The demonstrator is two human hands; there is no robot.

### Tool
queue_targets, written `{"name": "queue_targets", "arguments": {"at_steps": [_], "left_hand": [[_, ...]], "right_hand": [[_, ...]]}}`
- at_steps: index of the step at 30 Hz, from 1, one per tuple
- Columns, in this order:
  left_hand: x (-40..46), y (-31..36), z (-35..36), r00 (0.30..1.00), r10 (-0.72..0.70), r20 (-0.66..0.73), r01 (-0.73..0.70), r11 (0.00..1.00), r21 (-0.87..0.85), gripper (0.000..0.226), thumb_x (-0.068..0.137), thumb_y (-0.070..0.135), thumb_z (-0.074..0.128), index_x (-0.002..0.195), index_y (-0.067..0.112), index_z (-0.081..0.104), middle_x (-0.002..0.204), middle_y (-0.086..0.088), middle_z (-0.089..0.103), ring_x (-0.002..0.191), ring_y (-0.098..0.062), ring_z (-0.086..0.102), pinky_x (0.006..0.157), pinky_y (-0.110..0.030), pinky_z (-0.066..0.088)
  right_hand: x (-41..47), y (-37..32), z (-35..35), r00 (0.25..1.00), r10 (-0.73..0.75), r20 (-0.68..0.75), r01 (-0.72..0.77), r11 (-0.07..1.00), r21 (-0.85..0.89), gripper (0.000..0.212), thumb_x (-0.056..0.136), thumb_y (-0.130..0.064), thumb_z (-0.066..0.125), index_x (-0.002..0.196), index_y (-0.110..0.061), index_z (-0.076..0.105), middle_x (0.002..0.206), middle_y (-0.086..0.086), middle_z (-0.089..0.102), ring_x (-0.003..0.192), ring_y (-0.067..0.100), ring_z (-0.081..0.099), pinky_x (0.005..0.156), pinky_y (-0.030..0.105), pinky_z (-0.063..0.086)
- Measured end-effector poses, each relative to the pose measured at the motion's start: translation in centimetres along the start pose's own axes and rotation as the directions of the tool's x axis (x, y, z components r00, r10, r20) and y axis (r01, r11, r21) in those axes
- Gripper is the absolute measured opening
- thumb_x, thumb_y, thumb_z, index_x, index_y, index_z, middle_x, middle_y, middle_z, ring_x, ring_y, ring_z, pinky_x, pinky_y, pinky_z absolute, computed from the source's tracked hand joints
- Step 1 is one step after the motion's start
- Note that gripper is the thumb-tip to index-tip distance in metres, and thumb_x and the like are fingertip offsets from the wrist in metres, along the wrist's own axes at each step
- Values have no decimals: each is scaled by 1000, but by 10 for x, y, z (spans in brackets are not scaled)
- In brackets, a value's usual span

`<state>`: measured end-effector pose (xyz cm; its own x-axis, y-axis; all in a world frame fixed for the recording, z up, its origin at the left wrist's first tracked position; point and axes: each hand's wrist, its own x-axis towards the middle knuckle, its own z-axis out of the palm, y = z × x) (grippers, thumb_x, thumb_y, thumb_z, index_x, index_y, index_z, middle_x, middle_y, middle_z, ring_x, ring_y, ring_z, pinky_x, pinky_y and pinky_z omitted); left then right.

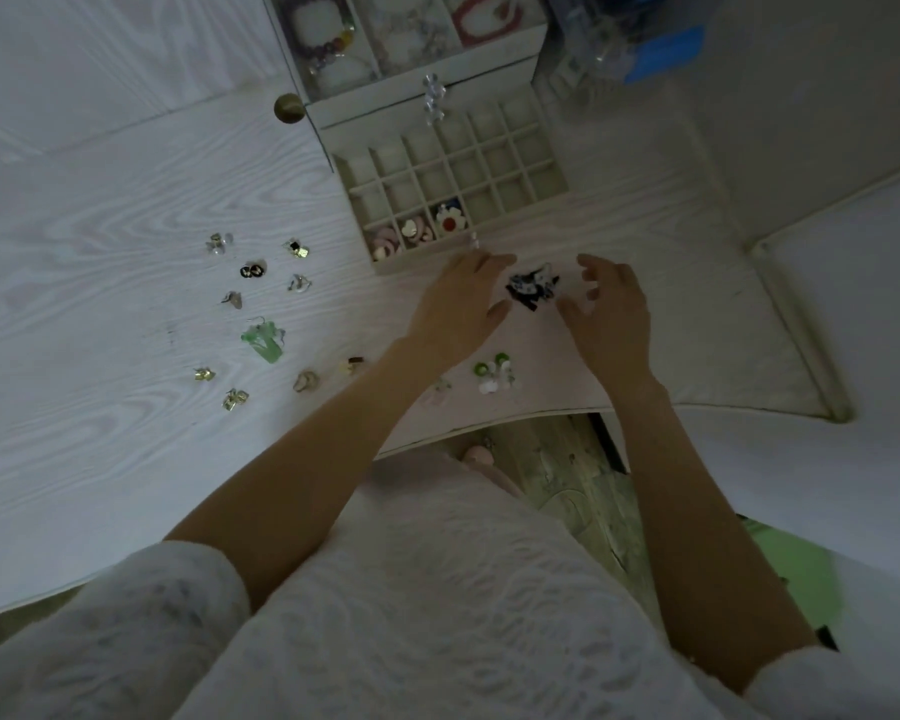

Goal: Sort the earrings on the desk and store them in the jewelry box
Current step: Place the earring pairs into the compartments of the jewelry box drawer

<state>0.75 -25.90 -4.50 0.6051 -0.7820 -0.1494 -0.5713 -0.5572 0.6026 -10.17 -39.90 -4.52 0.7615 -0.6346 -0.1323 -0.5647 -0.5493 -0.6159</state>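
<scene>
**Gather the black pair, then drop it into a free cell**

The black-and-white earrings (532, 289) lie on the desk (126, 210) just in front of the open drawer (453, 174), between your two hands. They look like a matched pair lying together, though the dim light blurs where one ends and the other begins.

Your left hand (463, 304) lies just left of them, fingers nearly straight and reaching towards the drawer's front edge, thumb pointing at the pair; it holds nothing. Your right hand (611, 309) is cupped just to their right, fingers loosely curled and spread, also holding nothing. Whether either thumb touches the earrings, I cannot tell.

Close in from both sides so neither piece skids away on the smooth top. Pinch each by its body rather than its hook, and lift both together to keep the pair intact.

The drawer's front row already holds pink pieces (385, 241), a heart pair (411, 228) and a flower pair (448, 216). The cell to the right of the flower looks free, so it is probably the natural next slot. Lower the pair straight down so nothing catches on the dividers.

Plenty remains: the green drops (263, 343), the green-and-white pair (494, 374) near the desk edge, and the small gold and dark pairs (253, 271) further left. Mind your left forearm, which passes just over a few pieces near the edge and could sweep them off.
</scene>
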Motion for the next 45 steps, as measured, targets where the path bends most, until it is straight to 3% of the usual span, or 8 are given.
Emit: {"name": "queue_targets", "arguments": {"at_steps": [3,8,13,21,29,35,42,45], "left_hand": [[17,9,10,996,-19,90,16,999,39,53,91,18,55,139,9,35,135,-17,43,123,-32,40,103,-32,28],[33,17,13,997,-21,81,16,998,60,35,87,15,60,121,8,57,122,-18,51,109,-32,50,93,-31,34],[31,14,16,999,-25,20,23,996,86,26,83,13,63,107,2,61,113,-19,55,102,-33,52,89,-33,36],[12,2,13,997,17,-70,-12,998,66,21,81,13,65,100,5,59,99,-18,59,92,-32,53,75,-35,39],[9,-2,16,994,-62,-93,55,995,-78,20,86,14,61,105,8,60,94,-17,66,85,-33,62,73,-35,46],[10,-2,12,989,-88,-116,71,987,-145,18,89,14,57,106,7,57,100,-14,68,91,-29,62,75,-32,45],[35,0,-31,928,-135,-348,-15,918,-397,18,84,7,63,102,8,64,95,-1,66,85,-11,61,75,-11,47],[55,-4,-41,912,-194,-362,19,901,-434,19,83,9,65,102,9,65,95,1,66,88,-13,62,79,-15,49]], "right_hand": [[3,2,6,992,20,121,-15,999,-39,60,84,-23,67,136,-12,41,130,17,43,114,31,47,92,37,42],[13,-9,12,978,-100,184,121,987,-107,53,91,-16,57,140,-14,37,128,20,43,112,33,43,92,33,37],[15,-15,14,963,-145,228,190,963,-192,31,91,-14,54,122,-8,53,116,20,51,105,32,46,81,34,37],[11,-21,20,963,-153,221,190,969,-159,22,86,-13,61,102,-1,54,109,21,50,98,31,44,73,27,29],[13,-22,24,980,-117,161,108,992,63,15,83,-12,65,93,-3,57,90,12,64,74,14,50,61,21,29],[19,-28,21,979,-119,163,96,985,142,12,82,-8,66,94,-7,62,91,9,68,79,17,60,68,25,44],[51,-64,3,992,-128,-18,125,911,392,18,79,-13,73,94,-7,66,85,-1,64,76,6,58,69,11,46],[71,-79,6,999,-46,-28,54,895,443,19,78,-14,73,94,-6,65,84,-2,63,76,8,58,68,10,45]]}}
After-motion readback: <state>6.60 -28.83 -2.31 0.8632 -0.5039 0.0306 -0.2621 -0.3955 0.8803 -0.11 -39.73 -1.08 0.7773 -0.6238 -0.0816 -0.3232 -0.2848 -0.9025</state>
